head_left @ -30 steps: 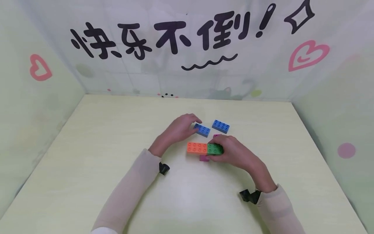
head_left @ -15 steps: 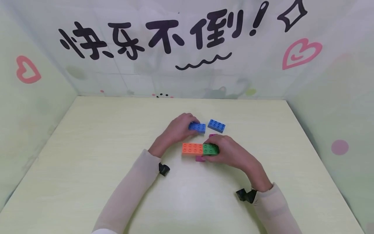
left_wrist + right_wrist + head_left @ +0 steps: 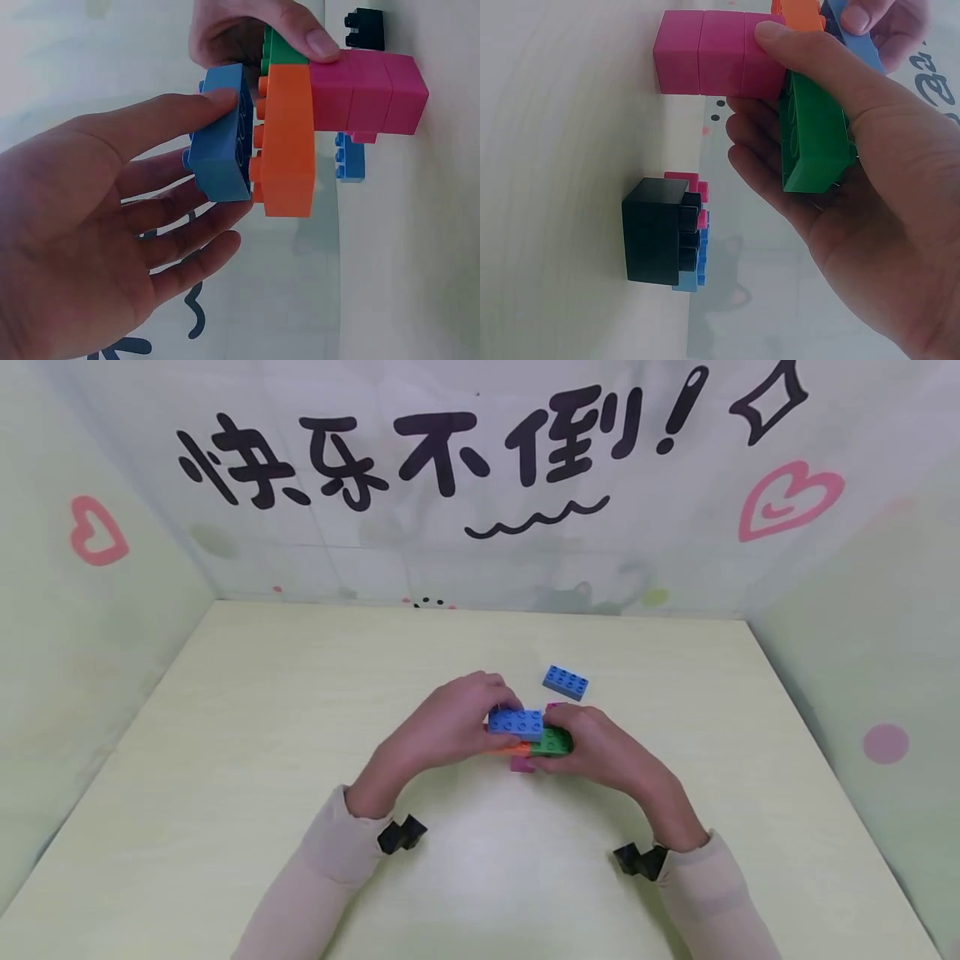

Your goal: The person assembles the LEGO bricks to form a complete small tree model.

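The left hand [image 3: 452,720] pinches a blue brick [image 3: 515,725], slightly tilted, just above the orange brick [image 3: 289,142] (contact between the two cannot be confirmed), while the right hand [image 3: 602,747] grips the adjoining green brick [image 3: 819,142] and the pink stack [image 3: 367,91] beneath it.

The lower half of the head view is pretty much all filled by a pale tabletop [image 3: 187,760]. A loose blue brick [image 3: 566,682] is parked studs-up, right of centre. In the right wrist view, a black brick [image 3: 652,232] is seen lower left, partly hiding a pink brick [image 3: 692,182], with a three-layer pink stack [image 3: 720,52] stood up top.
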`<state>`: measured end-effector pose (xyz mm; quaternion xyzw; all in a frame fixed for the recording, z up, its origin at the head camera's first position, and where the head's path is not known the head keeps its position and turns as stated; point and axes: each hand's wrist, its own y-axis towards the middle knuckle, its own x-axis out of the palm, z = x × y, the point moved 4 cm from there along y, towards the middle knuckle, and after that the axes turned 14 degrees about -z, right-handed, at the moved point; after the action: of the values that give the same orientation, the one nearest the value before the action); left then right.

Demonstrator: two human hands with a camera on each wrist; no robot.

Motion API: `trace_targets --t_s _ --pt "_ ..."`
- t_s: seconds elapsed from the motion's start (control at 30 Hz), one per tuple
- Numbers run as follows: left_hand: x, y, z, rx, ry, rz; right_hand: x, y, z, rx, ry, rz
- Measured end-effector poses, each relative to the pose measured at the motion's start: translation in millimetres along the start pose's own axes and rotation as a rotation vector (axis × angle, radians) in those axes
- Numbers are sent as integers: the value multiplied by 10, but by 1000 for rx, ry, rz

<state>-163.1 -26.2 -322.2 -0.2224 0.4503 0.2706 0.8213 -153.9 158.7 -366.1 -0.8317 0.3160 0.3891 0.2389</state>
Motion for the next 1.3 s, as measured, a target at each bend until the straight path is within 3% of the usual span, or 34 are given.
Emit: trace_targets --t_s 0.17,0.5,1.07,1.3 --pt "67 19 29 21 -13 -8 9 -5 6 9 7 -9" --pt "74 21 57 -2 3 -26 -3 2 2 -9 -6 1" --pt "86 29 107 5 158 14 0 10 8 -10 -6 3" --pt "98 19 97 -9 84 6 7 10 12 -1 -13 2"
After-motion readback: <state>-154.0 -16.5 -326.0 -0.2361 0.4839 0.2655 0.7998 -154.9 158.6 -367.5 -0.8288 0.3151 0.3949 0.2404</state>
